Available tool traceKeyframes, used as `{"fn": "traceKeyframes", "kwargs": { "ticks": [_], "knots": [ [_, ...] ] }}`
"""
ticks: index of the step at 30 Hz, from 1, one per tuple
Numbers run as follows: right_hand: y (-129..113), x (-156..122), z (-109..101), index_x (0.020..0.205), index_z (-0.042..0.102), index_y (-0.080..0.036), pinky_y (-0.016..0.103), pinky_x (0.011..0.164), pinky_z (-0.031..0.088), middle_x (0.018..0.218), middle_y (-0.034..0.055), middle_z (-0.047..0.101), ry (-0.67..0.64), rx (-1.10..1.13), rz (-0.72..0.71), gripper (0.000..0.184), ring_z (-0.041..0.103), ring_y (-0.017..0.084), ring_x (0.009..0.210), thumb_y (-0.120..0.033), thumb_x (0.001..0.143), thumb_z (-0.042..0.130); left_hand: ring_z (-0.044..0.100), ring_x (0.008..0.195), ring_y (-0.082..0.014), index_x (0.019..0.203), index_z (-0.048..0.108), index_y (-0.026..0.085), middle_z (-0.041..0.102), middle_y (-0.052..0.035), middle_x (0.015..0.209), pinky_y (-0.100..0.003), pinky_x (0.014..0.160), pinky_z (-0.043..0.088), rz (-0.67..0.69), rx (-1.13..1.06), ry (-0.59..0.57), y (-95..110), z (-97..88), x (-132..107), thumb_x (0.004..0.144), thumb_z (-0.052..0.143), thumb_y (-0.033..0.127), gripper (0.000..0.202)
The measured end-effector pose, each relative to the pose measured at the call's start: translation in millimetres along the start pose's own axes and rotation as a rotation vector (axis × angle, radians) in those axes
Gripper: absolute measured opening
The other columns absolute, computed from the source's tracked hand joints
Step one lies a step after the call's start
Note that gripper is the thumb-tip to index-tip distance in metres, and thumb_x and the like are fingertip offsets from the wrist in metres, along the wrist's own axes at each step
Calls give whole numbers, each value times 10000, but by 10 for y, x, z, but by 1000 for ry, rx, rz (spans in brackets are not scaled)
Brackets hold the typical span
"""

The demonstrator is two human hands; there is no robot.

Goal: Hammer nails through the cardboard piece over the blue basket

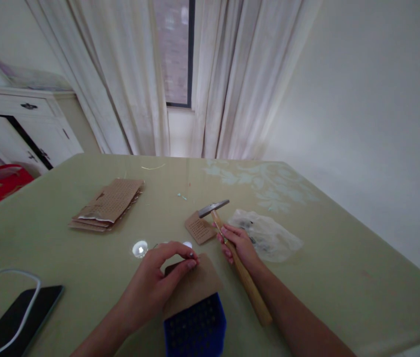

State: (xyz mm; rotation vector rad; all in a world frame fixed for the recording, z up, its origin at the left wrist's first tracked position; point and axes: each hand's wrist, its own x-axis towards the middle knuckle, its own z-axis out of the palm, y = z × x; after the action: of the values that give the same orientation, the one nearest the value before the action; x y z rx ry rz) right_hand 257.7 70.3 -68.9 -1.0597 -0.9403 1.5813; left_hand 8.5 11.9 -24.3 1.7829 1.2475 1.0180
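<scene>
My right hand (pixel 238 246) is closed around the wooden handle of a small hammer (pixel 232 253), whose metal head is raised a little above the table. My left hand (pixel 158 280) pinches something tiny, perhaps a nail, between thumb and forefinger, upright on a brown cardboard sheet (pixel 195 287). That sheet lies across a blue perforated block (pixel 195 329) at the near table edge. A small perforated cardboard piece (pixel 199 228) lies just beyond, under the hammer head.
A stack of perforated cardboard sheets (pixel 108 204) lies at the left centre of the green table (pixel 343 258). A clear plastic bag (pixel 269 235) sits right of the hammer. A dark phone (pixel 17 320) with a white cable lies at the near left. Curtains and a white cabinet stand behind.
</scene>
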Motion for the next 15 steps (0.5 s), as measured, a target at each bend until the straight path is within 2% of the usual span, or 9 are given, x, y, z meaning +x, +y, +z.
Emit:
{"fn": "traceKeyframes", "kwargs": {
  "ticks": [15],
  "knots": [
    [-8, 3, 6, 1068, 783, -157, 180, 281, 376, 730, -44, 604, -26, -59, -21, 456, 434, 53, 383, -511, 788, 844, 761, 900, -231, 949, 822, 291, 839, -23, 937, -327, 838, 569, 107, 81, 2, -10, 19, -1, 976, 707, 354, 134]
  ]
}}
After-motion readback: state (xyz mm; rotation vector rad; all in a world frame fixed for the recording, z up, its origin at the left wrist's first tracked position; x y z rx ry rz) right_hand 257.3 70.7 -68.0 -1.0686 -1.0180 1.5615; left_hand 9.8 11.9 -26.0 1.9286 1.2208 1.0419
